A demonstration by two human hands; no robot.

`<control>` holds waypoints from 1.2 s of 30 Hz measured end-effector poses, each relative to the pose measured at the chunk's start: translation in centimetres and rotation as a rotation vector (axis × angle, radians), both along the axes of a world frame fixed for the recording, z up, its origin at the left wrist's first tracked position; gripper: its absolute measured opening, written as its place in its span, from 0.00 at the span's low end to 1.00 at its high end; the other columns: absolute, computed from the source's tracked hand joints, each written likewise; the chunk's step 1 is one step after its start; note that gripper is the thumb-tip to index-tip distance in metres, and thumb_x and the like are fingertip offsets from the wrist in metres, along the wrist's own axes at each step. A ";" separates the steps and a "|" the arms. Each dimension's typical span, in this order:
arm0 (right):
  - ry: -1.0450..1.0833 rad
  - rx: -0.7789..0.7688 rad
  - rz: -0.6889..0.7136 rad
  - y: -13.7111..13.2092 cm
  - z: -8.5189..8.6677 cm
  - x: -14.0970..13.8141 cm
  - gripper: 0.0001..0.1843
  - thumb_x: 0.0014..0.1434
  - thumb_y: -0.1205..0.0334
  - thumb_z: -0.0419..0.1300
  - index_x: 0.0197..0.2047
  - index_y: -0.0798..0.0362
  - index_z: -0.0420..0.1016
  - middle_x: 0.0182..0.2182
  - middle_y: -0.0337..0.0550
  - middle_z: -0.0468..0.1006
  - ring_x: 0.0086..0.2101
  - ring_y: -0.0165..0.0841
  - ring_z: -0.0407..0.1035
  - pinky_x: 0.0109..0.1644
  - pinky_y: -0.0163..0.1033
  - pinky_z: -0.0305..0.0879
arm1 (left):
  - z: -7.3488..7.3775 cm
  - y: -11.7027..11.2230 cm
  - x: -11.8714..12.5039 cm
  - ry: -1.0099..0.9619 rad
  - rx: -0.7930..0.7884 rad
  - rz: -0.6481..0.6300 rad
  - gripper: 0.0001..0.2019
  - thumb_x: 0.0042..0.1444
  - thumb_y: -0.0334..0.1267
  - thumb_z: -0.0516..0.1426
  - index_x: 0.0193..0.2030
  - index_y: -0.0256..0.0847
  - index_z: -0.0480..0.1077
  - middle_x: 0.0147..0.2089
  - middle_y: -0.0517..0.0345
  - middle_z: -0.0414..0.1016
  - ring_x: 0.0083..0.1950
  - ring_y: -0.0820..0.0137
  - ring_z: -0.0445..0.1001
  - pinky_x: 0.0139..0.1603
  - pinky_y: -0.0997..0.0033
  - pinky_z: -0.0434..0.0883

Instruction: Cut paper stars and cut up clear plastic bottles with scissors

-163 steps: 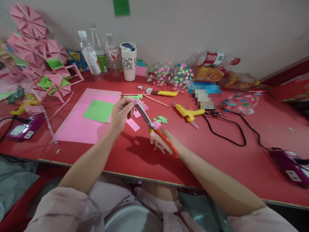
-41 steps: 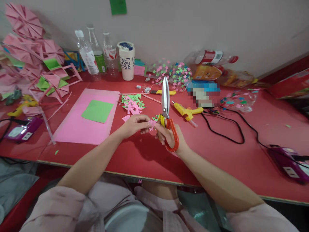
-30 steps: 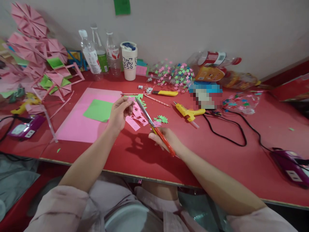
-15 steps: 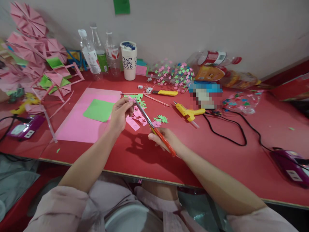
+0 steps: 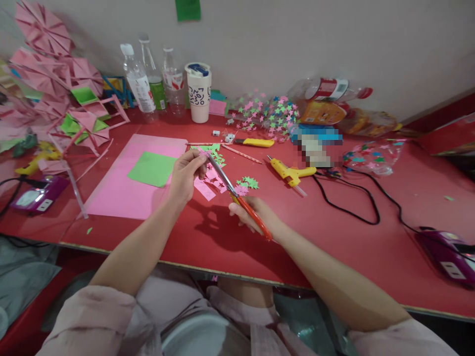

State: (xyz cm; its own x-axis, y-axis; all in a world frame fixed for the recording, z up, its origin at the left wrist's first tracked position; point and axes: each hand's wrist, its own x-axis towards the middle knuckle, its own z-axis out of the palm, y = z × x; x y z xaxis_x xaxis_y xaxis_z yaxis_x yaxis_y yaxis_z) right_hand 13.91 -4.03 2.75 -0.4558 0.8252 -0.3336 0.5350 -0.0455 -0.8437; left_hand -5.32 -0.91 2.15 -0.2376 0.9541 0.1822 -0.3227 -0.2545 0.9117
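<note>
Dark, blocky lettering runs around the white tumbler (image 5: 199,94), but I cannot make out the words, and the labels on the three upright plastic bottles (image 5: 140,90) are too small to read. The right hand (image 5: 256,213) is closed round the handles of one pair of red-and-yellow scissors (image 5: 248,207), whose steel blades reach the left hand's (image 5: 184,173) fingertips, pinched on a small, mostly hidden scrap of pink paper (image 5: 204,153). Just beyond lie star-punched pink offcuts (image 5: 214,179), two striped sticks (image 5: 242,154) and one yellow cutter (image 5: 258,143). Small heaped paper stars (image 5: 249,183) lie near the blades; a flat green square (image 5: 152,169) rests on a smooth pink sheet (image 5: 118,193).
</note>
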 end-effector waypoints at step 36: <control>-0.008 -0.128 -0.088 0.2 -0.2 -0.4 0.26 0.51 0.37 0.58 0.20 0.51 0.62 0.06 0.28 0.58 0.07 0.24 0.54 0.12 0.31 0.55 | 0.8 0.2 -0.9 -0.007 -0.013 -0.089 0.08 0.45 0.33 0.57 0.19 0.39 0.64 0.14 0.66 0.62 0.15 0.83 0.56 0.16 0.81 0.53</control>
